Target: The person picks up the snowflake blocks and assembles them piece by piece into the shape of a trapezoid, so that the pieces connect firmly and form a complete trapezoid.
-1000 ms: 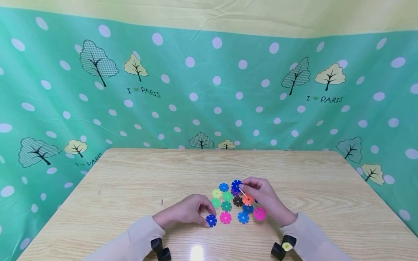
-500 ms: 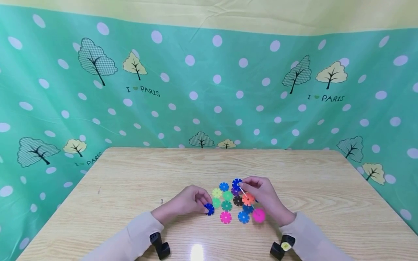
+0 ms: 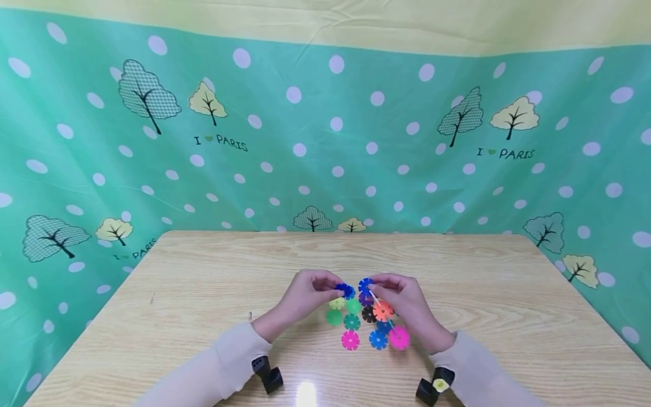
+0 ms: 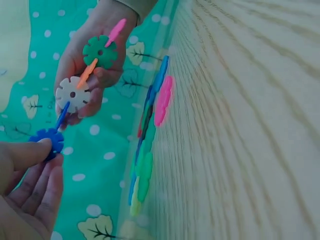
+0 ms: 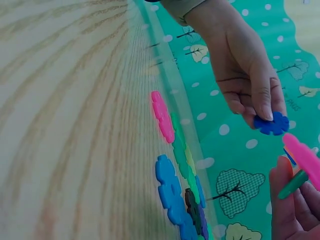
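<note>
Between thumb and fingers, my left hand (image 3: 307,294) pinches a dark blue notched plastic disc (image 4: 47,142), held up above the table. My right hand (image 3: 407,299) holds a chain of the same interlocking discs. The chain runs from a blue disc (image 3: 365,286) through a white disc (image 4: 72,95), an orange disc (image 3: 383,311) and a green disc (image 4: 100,51) to a pink disc (image 3: 399,338). In the left wrist view the left hand's disc meets the chain's blue end, which is seen edge-on.
Loose discs lie on the wooden table (image 3: 229,260) below the hands. Among them are a pink disc (image 3: 350,340), a light blue disc (image 3: 378,340), a teal disc (image 3: 352,322) and a black disc (image 3: 368,314). A green patterned cloth (image 3: 264,141) hangs behind the table.
My left hand has carried its dark blue disc up and to the right, close to the chain's blue end. My right hand has stayed nearly in place, still holding the chain.
</note>
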The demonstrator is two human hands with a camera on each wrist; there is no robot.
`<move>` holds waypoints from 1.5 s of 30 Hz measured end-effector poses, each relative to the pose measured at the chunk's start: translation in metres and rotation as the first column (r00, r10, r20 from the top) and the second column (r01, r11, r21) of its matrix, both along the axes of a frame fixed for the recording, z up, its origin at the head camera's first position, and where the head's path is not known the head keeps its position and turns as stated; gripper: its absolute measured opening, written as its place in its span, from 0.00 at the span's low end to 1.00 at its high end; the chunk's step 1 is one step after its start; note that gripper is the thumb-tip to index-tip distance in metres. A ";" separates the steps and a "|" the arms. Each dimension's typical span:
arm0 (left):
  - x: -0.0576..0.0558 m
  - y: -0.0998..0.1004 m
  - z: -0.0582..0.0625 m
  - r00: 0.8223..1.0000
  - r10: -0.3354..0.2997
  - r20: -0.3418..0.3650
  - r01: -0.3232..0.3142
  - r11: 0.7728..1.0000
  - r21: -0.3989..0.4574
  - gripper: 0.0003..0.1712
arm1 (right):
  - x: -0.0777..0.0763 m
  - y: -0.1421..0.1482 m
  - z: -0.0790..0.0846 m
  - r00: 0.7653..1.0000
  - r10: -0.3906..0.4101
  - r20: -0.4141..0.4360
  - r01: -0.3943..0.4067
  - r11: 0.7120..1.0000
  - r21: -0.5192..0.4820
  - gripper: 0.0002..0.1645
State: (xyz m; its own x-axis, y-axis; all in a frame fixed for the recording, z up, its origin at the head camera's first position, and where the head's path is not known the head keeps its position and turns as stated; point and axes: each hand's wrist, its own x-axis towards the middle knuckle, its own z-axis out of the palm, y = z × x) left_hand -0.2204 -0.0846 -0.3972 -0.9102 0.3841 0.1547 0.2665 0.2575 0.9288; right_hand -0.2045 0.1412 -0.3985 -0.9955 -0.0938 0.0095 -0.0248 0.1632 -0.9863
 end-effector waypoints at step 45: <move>0.005 0.020 0.007 0.999 0.028 -0.040 -0.021 0.985 0.169 0.05 | 0.005 -0.006 0.005 1.000 0.004 -0.023 -0.005 1.000 -0.031 0.13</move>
